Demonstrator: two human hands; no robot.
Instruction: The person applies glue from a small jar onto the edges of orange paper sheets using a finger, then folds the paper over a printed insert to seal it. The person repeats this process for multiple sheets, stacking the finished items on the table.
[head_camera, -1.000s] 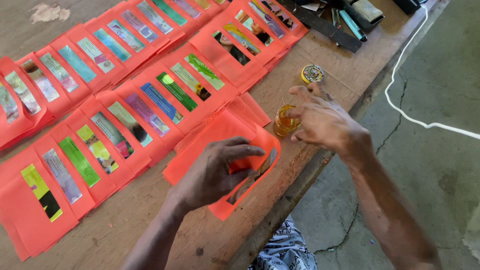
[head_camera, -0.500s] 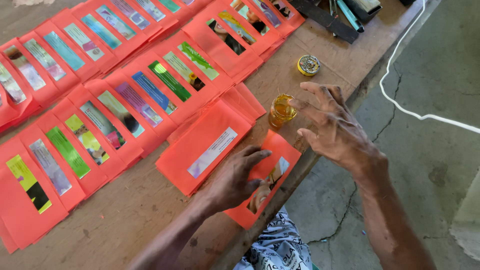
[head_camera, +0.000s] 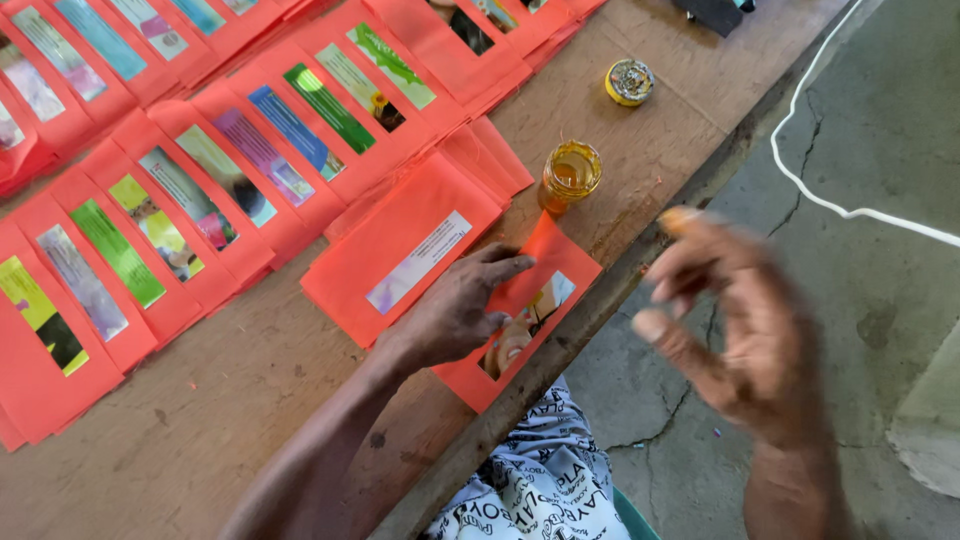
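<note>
Head view shows your left hand (head_camera: 455, 312) pressed flat, fingers spread, on an orange envelope (head_camera: 525, 305) at the worktop (head_camera: 250, 390) edge. Your right hand (head_camera: 745, 325) hovers off the edge, fingers loosely open and empty, motion-blurred. A small jar (head_camera: 570, 175) stands just beyond the envelope.

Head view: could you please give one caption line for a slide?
Left hand presses an orange envelope at the table edge; right hand hangs open beside it.

Left hand (head_camera: 455, 315) on envelope (head_camera: 520, 310) at table (head_camera: 250, 390) edge, jar (head_camera: 570, 175) just behind, lid (head_camera: 629, 81) beyond.
</note>
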